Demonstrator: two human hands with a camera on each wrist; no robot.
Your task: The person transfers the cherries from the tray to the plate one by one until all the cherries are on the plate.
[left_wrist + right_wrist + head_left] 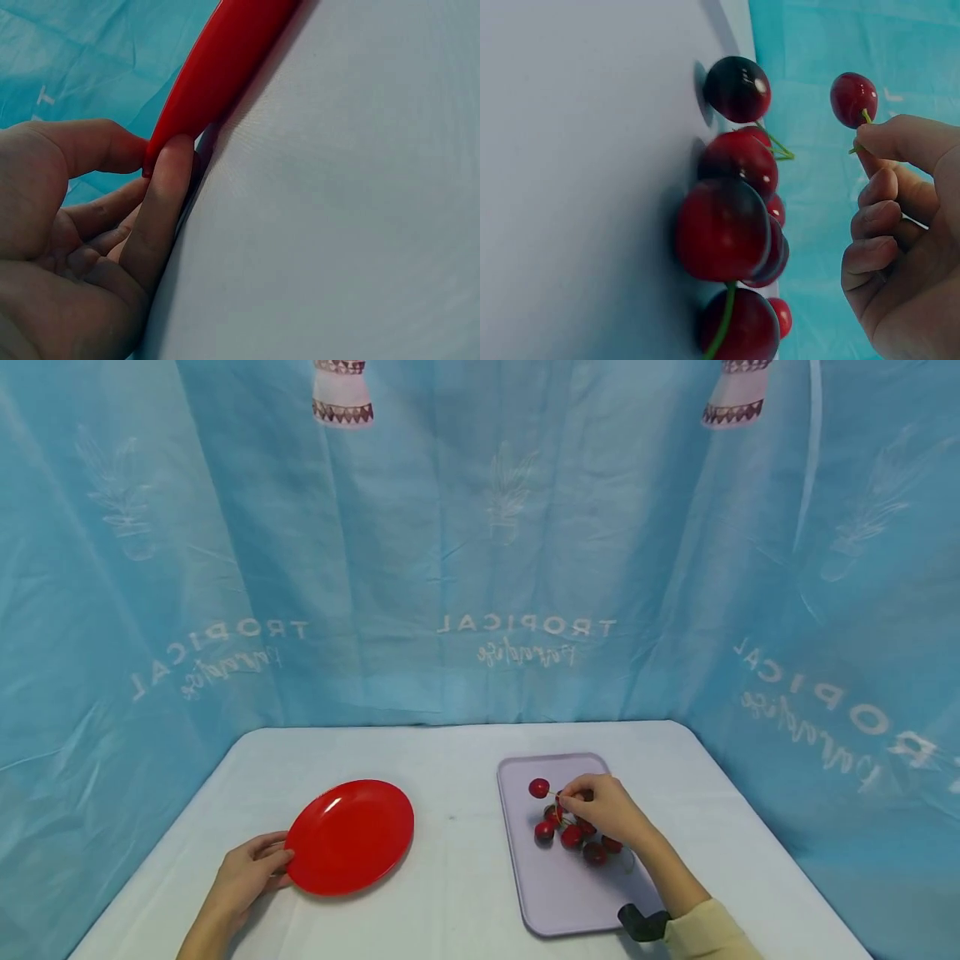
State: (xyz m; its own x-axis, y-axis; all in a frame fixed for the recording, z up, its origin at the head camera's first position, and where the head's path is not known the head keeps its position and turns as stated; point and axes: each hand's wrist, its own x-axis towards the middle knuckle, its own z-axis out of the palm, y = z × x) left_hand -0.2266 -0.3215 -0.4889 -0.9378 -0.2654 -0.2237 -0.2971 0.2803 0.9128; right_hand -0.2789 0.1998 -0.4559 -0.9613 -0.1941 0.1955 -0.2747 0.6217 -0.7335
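My left hand (251, 870) pinches the near-left rim of a red plate (351, 835), thumb on top and fingers below. In the left wrist view the plate (217, 67) is seen edge-on, its gripped side tilted a little off the white cloth. Over the lilac tray (558, 902), my right hand (600, 806) holds a dark red cherry (853, 100) by its green stem, between thumb and index finger. That cherry hangs clear of the others in the right wrist view. Several more cherries (724, 229), some with stems, lie clustered on the tray beneath the hand.
A white cloth covers the table (457, 860), with bare cloth between plate and tray. Blue printed curtains (480, 543) stand along the back and both sides. A black wrist strap piece (643, 923) overlaps the tray's near-right corner in the head view.
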